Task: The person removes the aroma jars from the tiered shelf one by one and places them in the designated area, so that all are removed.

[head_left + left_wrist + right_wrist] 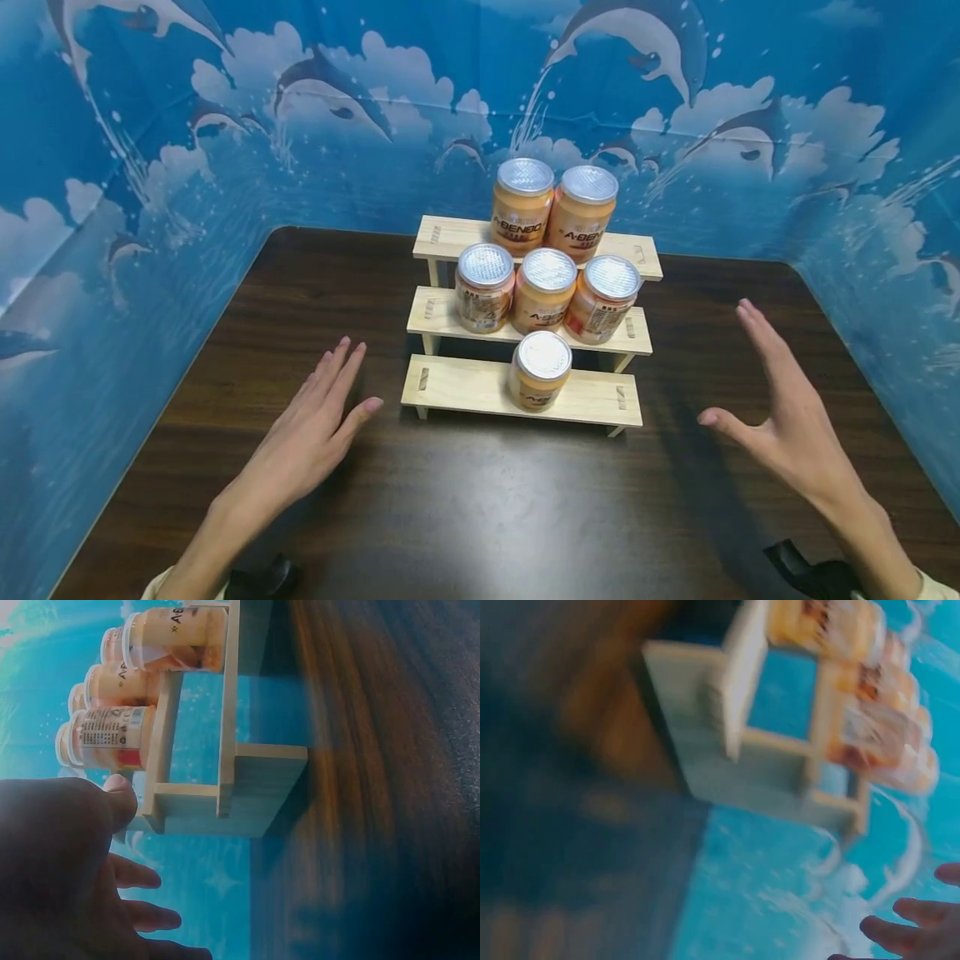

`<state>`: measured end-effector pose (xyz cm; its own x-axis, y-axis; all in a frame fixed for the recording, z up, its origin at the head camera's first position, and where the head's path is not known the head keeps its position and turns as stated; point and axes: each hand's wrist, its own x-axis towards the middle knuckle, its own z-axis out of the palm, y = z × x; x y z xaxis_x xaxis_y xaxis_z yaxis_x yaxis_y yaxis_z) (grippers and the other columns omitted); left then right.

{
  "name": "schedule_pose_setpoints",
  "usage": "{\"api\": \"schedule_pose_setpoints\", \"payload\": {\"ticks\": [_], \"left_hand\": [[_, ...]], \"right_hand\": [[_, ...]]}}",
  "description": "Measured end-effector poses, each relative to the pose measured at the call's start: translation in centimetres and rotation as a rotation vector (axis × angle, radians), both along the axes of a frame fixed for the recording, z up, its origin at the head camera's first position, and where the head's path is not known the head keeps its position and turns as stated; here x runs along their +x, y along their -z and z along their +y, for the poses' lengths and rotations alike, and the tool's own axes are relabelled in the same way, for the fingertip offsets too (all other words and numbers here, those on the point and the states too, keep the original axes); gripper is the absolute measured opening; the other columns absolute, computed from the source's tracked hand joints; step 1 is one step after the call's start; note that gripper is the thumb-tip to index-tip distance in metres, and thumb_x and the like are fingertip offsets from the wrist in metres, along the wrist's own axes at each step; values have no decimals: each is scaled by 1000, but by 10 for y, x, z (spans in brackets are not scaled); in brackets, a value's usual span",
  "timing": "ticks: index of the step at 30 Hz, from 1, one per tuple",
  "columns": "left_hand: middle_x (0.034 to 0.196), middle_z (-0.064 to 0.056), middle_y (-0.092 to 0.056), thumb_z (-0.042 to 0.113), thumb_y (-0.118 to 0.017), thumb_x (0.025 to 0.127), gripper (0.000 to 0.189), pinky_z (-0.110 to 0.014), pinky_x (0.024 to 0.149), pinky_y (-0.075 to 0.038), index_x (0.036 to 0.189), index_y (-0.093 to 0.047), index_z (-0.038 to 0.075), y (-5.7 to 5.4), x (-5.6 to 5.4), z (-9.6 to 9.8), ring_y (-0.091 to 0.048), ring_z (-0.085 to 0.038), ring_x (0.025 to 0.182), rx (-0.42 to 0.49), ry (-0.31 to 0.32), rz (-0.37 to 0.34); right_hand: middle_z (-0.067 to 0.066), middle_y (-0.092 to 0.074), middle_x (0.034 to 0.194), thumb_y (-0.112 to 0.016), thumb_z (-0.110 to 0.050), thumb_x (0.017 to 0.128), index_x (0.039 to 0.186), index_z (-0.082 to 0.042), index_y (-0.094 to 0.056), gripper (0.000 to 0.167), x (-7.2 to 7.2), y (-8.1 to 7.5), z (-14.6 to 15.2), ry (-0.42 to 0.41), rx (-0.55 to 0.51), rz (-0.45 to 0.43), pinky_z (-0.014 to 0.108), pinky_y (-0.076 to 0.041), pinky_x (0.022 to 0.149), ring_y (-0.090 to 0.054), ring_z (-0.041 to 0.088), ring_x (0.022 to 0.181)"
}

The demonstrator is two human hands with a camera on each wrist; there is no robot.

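Six orange, cylindrical jars with round silver lids (548,287) stand upright on one three-tiered, pale wooden stand (457,383): two on the top tier, three on the middle, one on the lowest. The stand sits on a dark, wood-grained table (465,508). Two bare hands flank it, well apart from it: the left hand (306,442) and right hand (791,425), fingers extended, thumbs spread, both holding nothing.
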<state>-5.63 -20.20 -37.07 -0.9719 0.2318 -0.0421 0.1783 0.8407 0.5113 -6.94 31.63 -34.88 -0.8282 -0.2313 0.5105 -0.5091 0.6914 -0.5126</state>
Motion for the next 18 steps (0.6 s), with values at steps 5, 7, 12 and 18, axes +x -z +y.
{"api": "schedule_pose_setpoints", "payload": {"ticks": [5,7,12,18], "left_hand": [[184,-21,-1,49,-50,117,84,-70,133,-15,177,-8,8,-12,-3,-1,-7,-51,168,-33,-5,42],[185,-20,0,49,-50,117,85,-69,134,-14,177,-6,9,-19,-7,0,-6,-50,169,-44,-1,65],[185,-19,-1,48,-52,116,86,-70,133,-16,177,-7,10,-34,-19,7,-6,-47,169,-52,1,119],[182,-21,-19,40,-61,114,80,-70,128,-30,176,-21,7,-42,-25,32,-25,-46,167,-29,25,172]], "right_hand": [[20,-35,176,-69,-83,86,172,-12,-37,116,8,38,-22,37,41,-24,43,-44,121,-38,34,160],[21,-36,175,-64,-87,86,170,-12,-40,116,12,52,-31,66,84,-28,63,-51,107,-42,48,153],[24,-43,169,-54,-91,90,167,-11,-46,111,16,74,-47,79,155,22,79,-39,116,-46,56,145],[25,-49,163,-53,-86,95,162,-7,-52,104,16,80,-58,22,199,78,50,-22,138,-49,49,145]]}}
